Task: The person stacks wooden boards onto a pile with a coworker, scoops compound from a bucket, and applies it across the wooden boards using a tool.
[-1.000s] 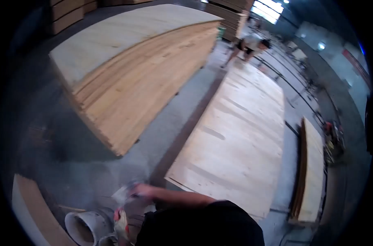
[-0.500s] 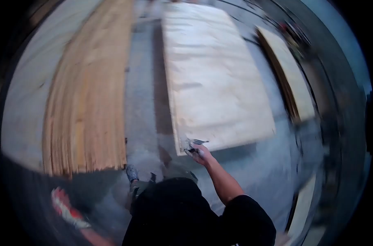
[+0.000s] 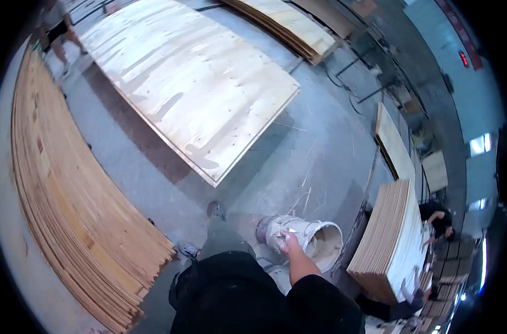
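Right hand [image 3: 290,243] at the whitish bucket [image 3: 306,229], fingers' state too small to tell, shoes [image 3: 216,210] on grey floor [image 3: 253,195], thick sheet stack [image 3: 81,206] to left, pale patched panel [image 3: 192,83] ahead, person [image 3: 55,28] near its far end.

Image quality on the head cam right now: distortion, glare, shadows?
Head view: strong fisheye, left stack bowed, black corners; windows at right blown out; dark shadow on floor beside sheet; right hand slightly soft.

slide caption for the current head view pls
Right hand at a smeared bucket, with a stack of wooden sheets beyond it.
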A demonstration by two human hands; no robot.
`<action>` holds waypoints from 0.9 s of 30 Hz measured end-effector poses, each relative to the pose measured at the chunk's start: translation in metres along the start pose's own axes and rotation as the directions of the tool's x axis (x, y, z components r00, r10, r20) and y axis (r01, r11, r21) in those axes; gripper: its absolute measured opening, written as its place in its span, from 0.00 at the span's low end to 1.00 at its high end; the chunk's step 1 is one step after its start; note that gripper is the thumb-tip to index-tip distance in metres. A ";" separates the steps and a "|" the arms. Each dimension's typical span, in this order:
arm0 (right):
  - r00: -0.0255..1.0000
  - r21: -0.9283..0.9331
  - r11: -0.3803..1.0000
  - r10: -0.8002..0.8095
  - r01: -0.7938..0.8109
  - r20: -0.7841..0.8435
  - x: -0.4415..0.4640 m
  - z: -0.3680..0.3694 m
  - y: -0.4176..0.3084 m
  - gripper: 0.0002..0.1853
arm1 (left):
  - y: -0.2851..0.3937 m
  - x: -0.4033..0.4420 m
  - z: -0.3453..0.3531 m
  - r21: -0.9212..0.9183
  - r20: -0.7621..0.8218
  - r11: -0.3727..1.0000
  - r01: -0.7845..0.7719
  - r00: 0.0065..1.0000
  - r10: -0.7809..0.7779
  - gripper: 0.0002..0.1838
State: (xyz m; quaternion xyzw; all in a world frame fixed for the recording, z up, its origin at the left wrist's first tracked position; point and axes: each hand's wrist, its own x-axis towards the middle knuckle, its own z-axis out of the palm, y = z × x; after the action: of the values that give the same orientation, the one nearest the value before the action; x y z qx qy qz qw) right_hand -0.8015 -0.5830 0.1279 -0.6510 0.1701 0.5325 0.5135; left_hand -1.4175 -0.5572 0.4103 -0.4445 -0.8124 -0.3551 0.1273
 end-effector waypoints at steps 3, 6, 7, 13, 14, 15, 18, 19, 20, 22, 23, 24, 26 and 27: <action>1.000 -0.076 0.997 0.019 -0.017 0.022 0.047 0.012 0.009 0.07 | -0.001 0.010 -0.010 0.026 0.069 0.997 -0.068 0.995 0.067 0.25; 0.961 -0.293 0.953 0.005 0.079 0.277 0.099 0.069 0.018 0.05 | -0.005 0.014 -0.042 0.076 0.142 0.984 -0.159 0.979 0.147 0.25; 0.953 -0.330 0.940 0.021 0.083 0.301 0.094 0.122 0.016 0.04 | -0.004 0.014 -0.055 0.100 0.178 0.976 -0.195 0.968 0.175 0.25; 0.788 -0.445 0.854 0.070 0.270 0.612 -0.019 0.325 0.039 0.07 | 0.018 -0.021 -0.058 0.030 0.212 0.851 -0.525 0.835 0.508 0.25; 0.788 -0.455 0.854 0.093 0.251 0.609 -0.029 0.338 0.042 0.07 | 0.023 -0.026 -0.048 -0.192 0.166 0.820 -0.539 0.806 0.568 0.23; 0.745 -0.439 0.862 0.116 0.253 0.657 -0.043 0.339 0.044 0.07 | 0.029 -0.038 -0.033 -0.180 0.151 0.815 -0.550 0.804 0.576 0.23; 0.745 -0.408 0.866 0.063 0.290 0.664 -0.059 0.322 0.049 0.08 | 0.020 -0.094 0.041 -0.637 0.439 0.754 0.160 0.880 0.184 0.21; 0.743 -0.372 0.884 0.044 0.282 0.668 -0.051 0.305 0.046 0.08 | 0.019 -0.098 0.062 -0.641 0.519 0.711 0.291 0.846 0.122 0.21; 0.739 -0.337 0.900 0.026 0.275 0.673 -0.037 0.285 0.040 0.09 | 0.018 -0.103 0.083 -0.629 0.593 0.656 0.417 0.803 0.058 0.21; 0.774 -0.257 0.938 -0.017 0.231 0.633 -0.036 0.243 0.015 0.09 | 0.044 -0.090 0.109 -0.445 0.765 0.808 0.386 0.633 0.119 0.21; 0.794 -0.159 0.973 -0.040 0.170 0.607 -0.009 0.212 0.009 0.07 | 0.050 -0.087 0.124 -0.436 0.762 0.815 0.381 0.638 0.109 0.21; 0.813 -0.130 0.979 -0.051 0.155 0.580 0.013 0.178 -0.003 0.07 | 0.057 -0.085 0.142 -0.420 0.776 0.829 0.369 0.619 0.118 0.20; 0.848 -0.091 0.988 -0.057 0.123 0.527 0.048 0.120 -0.024 0.06 | 0.069 -0.086 0.189 -0.391 0.808 0.850 0.352 0.573 0.134 0.20; 0.887 -0.033 0.990 -0.106 0.134 0.450 0.059 0.095 -0.031 0.08 | 0.068 -0.090 0.217 -0.327 0.835 0.863 0.385 0.546 0.074 0.20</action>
State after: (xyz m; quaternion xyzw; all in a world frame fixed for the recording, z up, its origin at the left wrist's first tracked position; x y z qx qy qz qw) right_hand -0.8047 -0.4697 0.1008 -0.5361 -0.0099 0.6402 0.5500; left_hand -1.2867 -0.4407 0.2399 -0.4977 -0.6994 -0.3027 -0.4140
